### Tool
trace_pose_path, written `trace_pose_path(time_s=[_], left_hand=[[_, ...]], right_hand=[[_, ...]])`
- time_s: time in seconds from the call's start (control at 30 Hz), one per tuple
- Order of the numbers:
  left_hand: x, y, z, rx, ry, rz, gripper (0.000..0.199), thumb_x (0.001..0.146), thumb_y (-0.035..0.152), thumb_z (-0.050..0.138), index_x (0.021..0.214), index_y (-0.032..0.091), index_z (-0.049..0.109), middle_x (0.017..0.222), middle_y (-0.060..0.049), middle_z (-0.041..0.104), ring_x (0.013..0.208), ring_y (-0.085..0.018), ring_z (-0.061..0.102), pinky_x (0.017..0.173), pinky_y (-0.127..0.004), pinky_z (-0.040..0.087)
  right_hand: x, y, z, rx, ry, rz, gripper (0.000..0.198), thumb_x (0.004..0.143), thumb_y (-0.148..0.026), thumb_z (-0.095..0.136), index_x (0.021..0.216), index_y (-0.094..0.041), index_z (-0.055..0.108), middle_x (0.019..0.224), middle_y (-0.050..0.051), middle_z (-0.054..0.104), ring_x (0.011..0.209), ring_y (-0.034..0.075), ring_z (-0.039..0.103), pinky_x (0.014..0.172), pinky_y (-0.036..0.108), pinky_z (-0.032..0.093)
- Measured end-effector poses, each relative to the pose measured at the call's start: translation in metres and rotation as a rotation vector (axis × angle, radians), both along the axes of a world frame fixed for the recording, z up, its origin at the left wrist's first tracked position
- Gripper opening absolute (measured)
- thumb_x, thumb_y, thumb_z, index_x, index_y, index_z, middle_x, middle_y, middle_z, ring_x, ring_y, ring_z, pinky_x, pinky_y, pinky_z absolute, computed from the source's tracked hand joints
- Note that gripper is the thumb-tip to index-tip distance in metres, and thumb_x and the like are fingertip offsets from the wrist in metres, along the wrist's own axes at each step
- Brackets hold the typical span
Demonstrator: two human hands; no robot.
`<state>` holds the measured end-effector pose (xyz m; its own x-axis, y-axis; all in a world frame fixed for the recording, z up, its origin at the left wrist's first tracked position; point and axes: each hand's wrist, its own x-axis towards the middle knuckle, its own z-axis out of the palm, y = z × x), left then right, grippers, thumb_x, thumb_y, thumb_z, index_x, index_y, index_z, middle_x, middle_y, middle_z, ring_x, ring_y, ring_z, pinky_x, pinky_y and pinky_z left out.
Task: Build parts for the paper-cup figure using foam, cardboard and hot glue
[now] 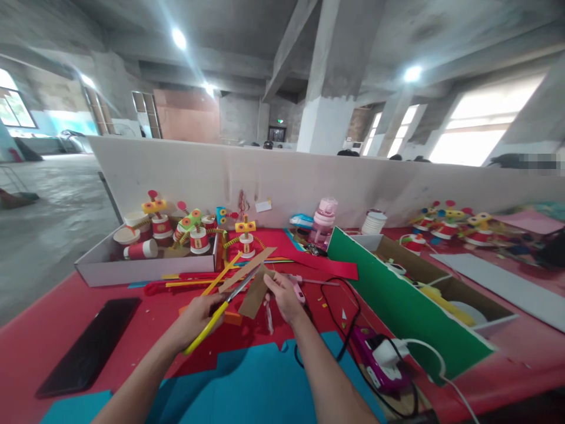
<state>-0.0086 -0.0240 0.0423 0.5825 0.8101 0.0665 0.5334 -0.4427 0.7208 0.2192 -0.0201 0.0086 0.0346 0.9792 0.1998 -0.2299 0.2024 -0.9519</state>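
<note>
My left hand (198,321) is closed around a pair of scissors (207,330) with yellow handles, the metal blades pointing up and right. A brown cardboard strip (253,299) is pinched at its upper right by my right hand (285,294). The blades meet the strip's upper left side; I cannot tell if they are cutting into it. Behind the blades, a lighter tan strip (249,268) lies at a slant, with a narrow yellow strip (223,274) beside it. Just beyond stands a paper-cup figure (246,244) with a yellow head and coiled arms.
At left, a white box (145,270) holds paper cups and figures; a black phone (90,344) lies nearer. Blue sheets (247,383) cover the front. A green-sided box (406,306) stands right, near a purple power strip (382,362) with cables. A white partition (273,182) runs behind.
</note>
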Motion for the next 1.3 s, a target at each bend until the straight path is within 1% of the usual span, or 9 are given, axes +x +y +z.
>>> trace_pose_path(time_s=[0.2, 0.33, 0.47, 0.63, 0.83, 0.97, 1.1, 1.2, 1.3], left_hand=[[0.005, 0.0, -0.006, -0.161, -0.101, 0.021, 0.028, 0.078, 0.034, 0.052, 0.094, 0.012, 0.061, 0.063, 0.003, 0.051, 0.053, -0.011, 0.045, 0.05, -0.021, 0.033], [0.011, -0.004, -0.005, -0.245, -0.18, 0.054, 0.045, 0.076, 0.04, 0.059, 0.109, 0.011, 0.061, 0.064, 0.003, 0.051, 0.054, -0.01, 0.042, 0.05, -0.02, 0.034], [0.013, -0.006, -0.003, -0.265, -0.21, 0.009, 0.055, 0.075, 0.038, 0.061, 0.123, 0.012, 0.056, 0.071, 0.001, 0.058, 0.056, -0.01, 0.044, 0.053, -0.02, 0.036], [0.012, -0.002, -0.009, -0.16, -0.217, 0.018, 0.049, 0.074, 0.036, 0.061, 0.118, 0.013, 0.06, 0.085, -0.003, 0.065, 0.071, -0.016, 0.054, 0.06, -0.021, 0.041], [0.009, -0.004, -0.005, -0.241, -0.182, 0.006, 0.035, 0.076, 0.042, 0.061, 0.095, 0.013, 0.062, 0.062, 0.003, 0.054, 0.052, -0.011, 0.049, 0.048, -0.02, 0.036], [0.011, -0.008, -0.001, -0.322, -0.169, 0.038, 0.038, 0.075, 0.047, 0.061, 0.092, 0.013, 0.06, 0.056, 0.004, 0.052, 0.046, -0.011, 0.048, 0.042, -0.02, 0.034], [0.016, -0.008, -0.002, -0.187, -0.185, 0.086, 0.04, 0.074, 0.045, 0.062, 0.1, 0.013, 0.064, 0.068, 0.001, 0.06, 0.058, -0.013, 0.052, 0.051, -0.02, 0.038], [0.018, -0.008, -0.004, -0.132, -0.175, 0.092, 0.045, 0.073, 0.045, 0.063, 0.104, 0.013, 0.065, 0.078, -0.002, 0.065, 0.066, -0.016, 0.055, 0.054, -0.021, 0.04], [0.018, -0.009, -0.004, -0.194, -0.181, 0.086, 0.041, 0.072, 0.047, 0.063, 0.097, 0.014, 0.065, 0.072, 0.0, 0.063, 0.06, -0.014, 0.054, 0.052, -0.021, 0.04]], right_hand=[[0.001, 0.001, -0.001, -0.023, -0.02, -0.003, 0.029, 0.077, -0.047, 0.061, 0.079, -0.018, 0.061, 0.061, -0.002, 0.059, 0.046, 0.009, 0.046, 0.042, 0.022, 0.036], [0.001, 0.003, -0.002, 0.101, -0.232, -0.182, 0.027, 0.079, -0.045, 0.06, 0.081, -0.018, 0.062, 0.061, -0.001, 0.058, 0.053, 0.013, 0.05, 0.049, 0.025, 0.041], [0.003, 0.003, -0.001, 0.194, -0.23, -0.262, 0.03, 0.078, -0.041, 0.063, 0.099, -0.02, 0.061, 0.084, 0.003, 0.066, 0.076, 0.018, 0.06, 0.066, 0.028, 0.048], [0.004, 0.001, 0.002, 0.113, -0.043, -0.206, 0.026, 0.081, -0.045, 0.059, 0.089, -0.021, 0.061, 0.083, 0.001, 0.066, 0.078, 0.018, 0.06, 0.071, 0.028, 0.048], [0.005, 0.0, 0.003, 0.057, 0.053, -0.182, 0.034, 0.076, -0.046, 0.064, 0.1, -0.022, 0.059, 0.092, 0.003, 0.066, 0.084, 0.02, 0.06, 0.072, 0.029, 0.047], [0.004, -0.002, 0.006, 0.103, -0.06, -0.213, 0.028, 0.081, -0.048, 0.058, 0.09, -0.021, 0.058, 0.081, 0.001, 0.062, 0.075, 0.018, 0.056, 0.064, 0.026, 0.044], [0.005, -0.005, 0.009, 0.203, -0.306, -0.281, 0.024, 0.088, -0.043, 0.05, 0.077, -0.021, 0.054, 0.068, -0.001, 0.054, 0.063, 0.015, 0.048, 0.061, 0.025, 0.038], [0.006, -0.006, 0.01, 0.312, -0.487, -0.409, 0.022, 0.09, -0.038, 0.047, 0.079, -0.021, 0.056, 0.075, 0.001, 0.058, 0.071, 0.017, 0.051, 0.068, 0.027, 0.039], [0.006, -0.005, 0.01, 0.364, -0.547, -0.492, 0.019, 0.089, -0.035, 0.047, 0.084, -0.021, 0.058, 0.084, 0.004, 0.062, 0.079, 0.019, 0.055, 0.074, 0.029, 0.04]])
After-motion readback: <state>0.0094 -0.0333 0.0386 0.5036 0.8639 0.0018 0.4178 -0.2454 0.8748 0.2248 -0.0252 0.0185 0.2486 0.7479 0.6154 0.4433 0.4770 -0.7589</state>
